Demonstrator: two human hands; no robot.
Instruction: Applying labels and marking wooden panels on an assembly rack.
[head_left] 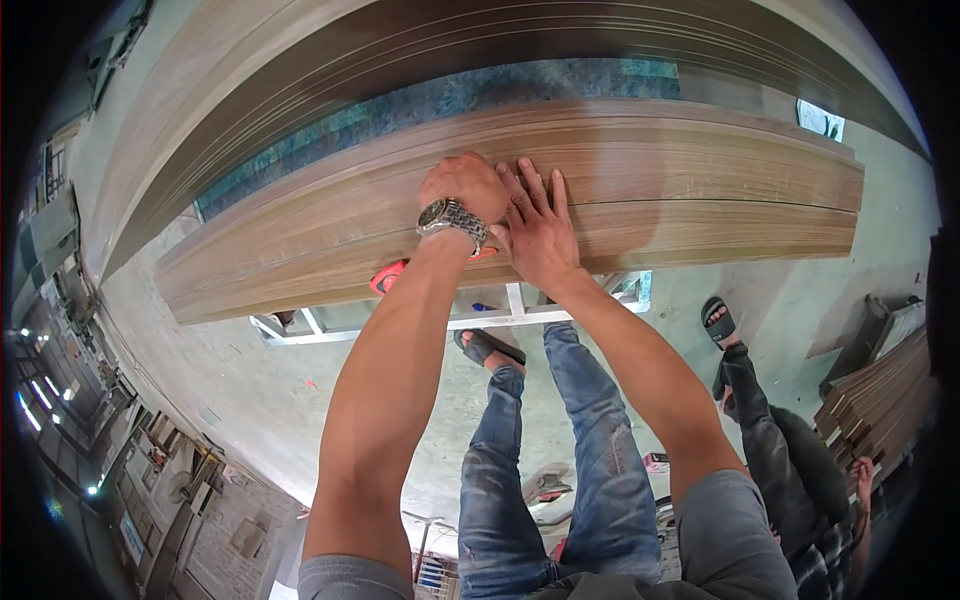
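Two long wood-grain boards [700, 185] lie side by side with a thin dark seam between them. My left hand [465, 188], a metal watch [450, 220] on its wrist, is closed and pressed down near the seam. Whatever its curled fingers may hold is hidden. Beside it, my right hand [541, 232] lies flat on the boards with fingers spread, holding nothing. A red tool [388, 276], perhaps a tape measure, rests at the near edge, partly behind my left forearm. Between my wrists a small orange piece [486, 253] shows; its kind is unclear.
A pale metal frame [400, 328] supports the boards. Beyond them, a large curved-looking brown panel [300, 125] spans the far side, with a blue-green mottled strip [450, 95] between. Another person [760, 420] stands at right, near stacked boards [880, 400].
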